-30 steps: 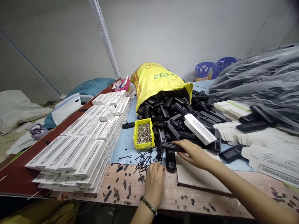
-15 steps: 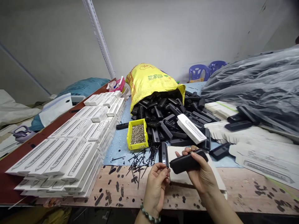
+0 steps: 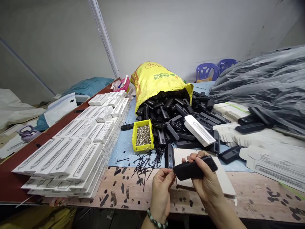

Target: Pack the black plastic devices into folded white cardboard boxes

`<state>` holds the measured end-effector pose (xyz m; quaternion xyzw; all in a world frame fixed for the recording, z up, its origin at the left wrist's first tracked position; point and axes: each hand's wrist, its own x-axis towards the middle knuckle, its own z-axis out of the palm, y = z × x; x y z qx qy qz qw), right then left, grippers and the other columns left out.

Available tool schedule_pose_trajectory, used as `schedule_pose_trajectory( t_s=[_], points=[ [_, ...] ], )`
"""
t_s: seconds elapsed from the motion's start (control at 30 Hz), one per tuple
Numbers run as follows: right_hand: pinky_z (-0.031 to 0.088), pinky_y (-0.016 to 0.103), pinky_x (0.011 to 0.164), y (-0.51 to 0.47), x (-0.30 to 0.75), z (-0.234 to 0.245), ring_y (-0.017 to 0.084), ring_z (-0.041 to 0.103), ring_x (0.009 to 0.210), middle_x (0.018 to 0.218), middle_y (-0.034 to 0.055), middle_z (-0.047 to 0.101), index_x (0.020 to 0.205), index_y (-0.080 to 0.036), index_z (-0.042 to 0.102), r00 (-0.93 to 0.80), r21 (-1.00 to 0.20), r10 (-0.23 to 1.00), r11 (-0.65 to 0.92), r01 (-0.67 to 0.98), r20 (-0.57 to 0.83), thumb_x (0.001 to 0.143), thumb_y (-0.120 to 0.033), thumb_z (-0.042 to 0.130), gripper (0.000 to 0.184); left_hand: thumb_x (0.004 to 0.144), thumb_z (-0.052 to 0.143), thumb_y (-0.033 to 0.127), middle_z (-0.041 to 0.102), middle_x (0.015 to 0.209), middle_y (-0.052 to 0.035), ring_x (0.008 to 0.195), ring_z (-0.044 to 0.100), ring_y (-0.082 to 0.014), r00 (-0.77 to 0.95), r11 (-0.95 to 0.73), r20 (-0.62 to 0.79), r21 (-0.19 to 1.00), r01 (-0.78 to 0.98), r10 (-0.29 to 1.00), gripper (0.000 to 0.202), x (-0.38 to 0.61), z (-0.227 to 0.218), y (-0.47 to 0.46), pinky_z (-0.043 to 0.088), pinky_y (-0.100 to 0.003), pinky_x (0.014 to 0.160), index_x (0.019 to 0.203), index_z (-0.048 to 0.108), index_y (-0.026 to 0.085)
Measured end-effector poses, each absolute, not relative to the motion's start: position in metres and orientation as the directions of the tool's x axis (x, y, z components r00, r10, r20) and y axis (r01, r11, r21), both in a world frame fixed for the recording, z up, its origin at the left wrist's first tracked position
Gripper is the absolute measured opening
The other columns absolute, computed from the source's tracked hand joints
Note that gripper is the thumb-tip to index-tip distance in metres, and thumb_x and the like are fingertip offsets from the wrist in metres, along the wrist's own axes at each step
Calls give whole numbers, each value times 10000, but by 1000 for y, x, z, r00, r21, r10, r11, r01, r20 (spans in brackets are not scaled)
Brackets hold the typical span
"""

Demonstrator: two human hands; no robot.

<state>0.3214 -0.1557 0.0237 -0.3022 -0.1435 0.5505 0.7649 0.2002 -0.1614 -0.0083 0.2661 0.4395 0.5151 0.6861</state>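
Observation:
My right hand (image 3: pixel 207 179) is wrapped around a smooth black oblong case (image 3: pixel 187 169), held tilted above a white board (image 3: pixel 224 182). At the case's left end, my left hand (image 3: pixel 162 185) has thumb and forefinger pinched together against its tip. Whatever sits in that pinch is too small to make out. Just behind my left fingers lies another black case (image 3: pixel 169 156) with a patterned face. Thin black pins (image 3: pixel 145 168) are scattered left of it, in front of a yellow bin (image 3: pixel 134 148) full of small metal pieces (image 3: pixel 143 135).
Black cases (image 3: pixel 176 122) spill from a yellow sack (image 3: pixel 157 79). A white box (image 3: pixel 199 131) lies on the pile. Stacked white boxes (image 3: pixel 69 156) fill the left side. Flat white cartons (image 3: pixel 274 165) and grey plastic wrapping (image 3: pixel 264 79) lie at right.
My left fingertips have come up against the left end of the black case, where a small gap showed before. The whole view has shifted slightly.

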Motion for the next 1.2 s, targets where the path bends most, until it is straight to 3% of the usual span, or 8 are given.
schedule_pose_trajectory(
  t_s=[0.17, 0.33, 0.5, 0.63, 0.73, 0.9, 1.03, 1.2],
  points=[
    [548, 314, 817, -167, 344, 25, 110, 585, 749, 783, -26, 572, 850, -227, 536, 317, -775, 948, 225, -590, 33, 750, -271, 753, 243, 656, 795, 357, 552, 678, 5, 626, 446, -54, 198, 402, -350, 818, -412, 916, 319, 202, -11, -165, 347, -172, 612, 752, 621, 107],
    [532, 353, 836, -173, 374, 21, 195, 641, 856, 807, 19, 638, 860, -226, 578, 373, -873, 810, 487, 4, 453, 766, -200, 730, 181, 780, 671, 394, 617, 1053, -74, 922, 564, -150, 168, 326, -304, 937, -122, 938, 460, 188, 0, -155, 443, -245, 836, 1174, 603, 167],
    [503, 304, 730, -154, 394, -8, 189, 617, 782, 833, 51, 642, 845, -187, 591, 28, -920, 962, 252, 299, 272, 846, -383, 632, 200, 781, 628, 423, 603, 1052, -93, 980, 566, -191, 166, 226, -228, 974, 30, 959, 471, 186, 3, -148, 446, -284, 880, 1165, 594, 153],
    [488, 334, 673, -147, 463, -13, 231, 618, 758, 855, 57, 657, 954, -207, 578, 433, -833, 856, -6, 554, 282, 794, -533, 618, 366, 764, 626, 436, 603, 1060, -100, 1015, 563, -208, 153, 210, -219, 975, 78, 964, 473, 183, -6, -146, 460, -291, 870, 1145, 603, 156],
    [435, 340, 581, -141, 506, -15, 283, 622, 739, 860, 79, 669, 984, -212, 570, 550, -615, 783, -288, 734, 290, 778, -604, 555, 443, 751, 633, 443, 613, 1042, -99, 1004, 571, -206, 140, 215, -224, 973, 80, 964, 472, 180, -12, -144, 457, -292, 888, 1117, 614, 147],
    [469, 342, 627, -106, 488, -5, 311, 638, 929, 1102, 112, 661, 1230, -221, 526, 472, -479, 788, -262, 838, 395, 742, -698, 570, 684, 753, 655, 425, 628, 1020, -102, 952, 580, -194, 196, 181, -189, 982, 55, 962, 449, 195, -7, -136, 476, -279, 834, 1101, 637, 143],
    [469, 385, 648, -76, 458, 18, 347, 636, 895, 911, 149, 673, 1368, -163, 464, 334, -351, 898, -226, 909, 288, 732, -539, 666, 766, 771, 658, 371, 630, 1062, -122, 1024, 578, -208, 251, 138, -133, 990, -2, 959, 397, 220, 7, -117, 459, -318, 925, 1090, 644, 134],
    [481, 436, 896, -107, 431, 32, 308, 621, 1042, 1156, 119, 648, 1289, -210, 530, 75, -789, 986, 71, 610, 147, 687, -468, 754, 692, 656, 794, 420, 549, 1304, -152, 1210, 521, -253, 351, 207, -86, 924, -322, 933, 705, 235, 21, -90, 398, -377, 1051, 1267, 546, 171]
  ],
)
